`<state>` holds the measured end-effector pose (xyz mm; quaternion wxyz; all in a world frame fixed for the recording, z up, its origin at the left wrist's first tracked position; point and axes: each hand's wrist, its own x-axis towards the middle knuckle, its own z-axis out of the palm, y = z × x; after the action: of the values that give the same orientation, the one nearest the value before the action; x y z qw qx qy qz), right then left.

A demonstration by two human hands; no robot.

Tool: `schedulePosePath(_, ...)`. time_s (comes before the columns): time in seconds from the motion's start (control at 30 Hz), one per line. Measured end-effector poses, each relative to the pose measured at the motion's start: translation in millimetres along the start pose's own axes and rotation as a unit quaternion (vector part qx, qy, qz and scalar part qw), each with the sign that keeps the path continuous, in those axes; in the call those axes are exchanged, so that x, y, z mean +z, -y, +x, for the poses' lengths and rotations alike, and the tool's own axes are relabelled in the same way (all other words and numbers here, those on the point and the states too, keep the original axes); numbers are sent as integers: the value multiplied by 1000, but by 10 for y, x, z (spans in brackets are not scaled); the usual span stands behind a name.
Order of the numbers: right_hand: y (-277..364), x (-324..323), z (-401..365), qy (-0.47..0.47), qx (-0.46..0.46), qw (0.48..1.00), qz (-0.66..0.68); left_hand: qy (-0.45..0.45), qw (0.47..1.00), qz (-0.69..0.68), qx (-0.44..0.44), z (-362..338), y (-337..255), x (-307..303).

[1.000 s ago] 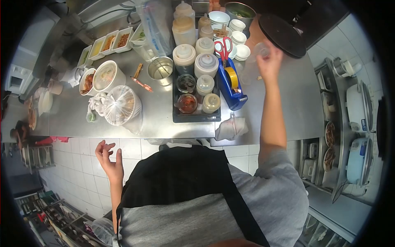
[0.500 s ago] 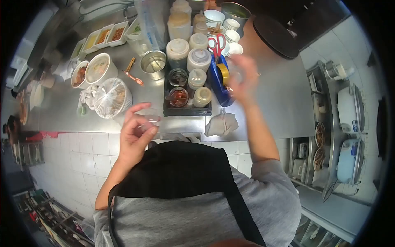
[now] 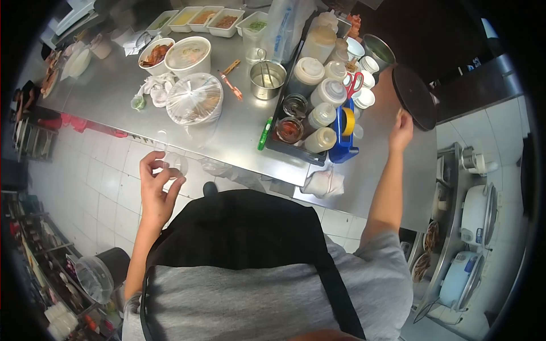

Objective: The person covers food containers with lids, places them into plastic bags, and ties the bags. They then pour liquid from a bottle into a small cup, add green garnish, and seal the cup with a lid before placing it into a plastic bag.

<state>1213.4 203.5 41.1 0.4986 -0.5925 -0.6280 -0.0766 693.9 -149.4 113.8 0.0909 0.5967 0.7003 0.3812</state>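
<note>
My left hand (image 3: 159, 186) is out past the table's front edge, with thumb and fingers closed on a small clear plastic cup (image 3: 178, 165). My right hand (image 3: 401, 133) reaches far to the right, fingers drawn together at the near edge of a round black lid or tray (image 3: 414, 94). Whether it grips that edge or something small cannot be made out. Left of that hand stands a blue tape dispenser (image 3: 343, 149) with yellow tape, and a small clear piece (image 3: 358, 132) sits beside it. Red-handled scissors (image 3: 355, 84) rise behind the dispenser.
A black crate (image 3: 296, 157) holds several squeeze bottles and jars. To its left are a green marker (image 3: 264, 134), a metal pot (image 3: 267, 88) and a plastic-wrapped tub (image 3: 195, 99). A folded cloth (image 3: 323, 183) lies by the front edge. White bowls (image 3: 365, 98) stand behind.
My right hand has left the tape dispenser and moved right to the black disc. My left hand has shifted left, still with the clear cup. The whole view has turned.
</note>
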Motion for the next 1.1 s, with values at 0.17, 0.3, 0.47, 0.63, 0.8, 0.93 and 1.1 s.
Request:
schedulePosePath(0.17,125,720,697,157,251,940,168,-38,999,32,23,-91,253,-179)
schedulePosePath(0.3,269,1267,898,172,401,864,251,-35,999,40,4,-168,261,-258)
schedulePosePath(0.47,520,1652,1332,112,407,867,265,-47,997,52,-38,-328,218,-333)
schedulePosePath(0.63,446,1616,1602,106,348,864,349,-53,995,62,-50,-450,361,-330)
schedulePosePath(0.8,1455,435,1804,78,189,866,455,-43,988,68,-134,-513,754,-417)
schedulePosePath(0.93,2786,-599,1632,-39,-22,871,490,-40,988,-9,-150,-657,1229,-535)
schedulePosePath(1.1,4295,-1176,868,-64,-300,806,506,-62,976,-123,-170,-931,1875,-920)
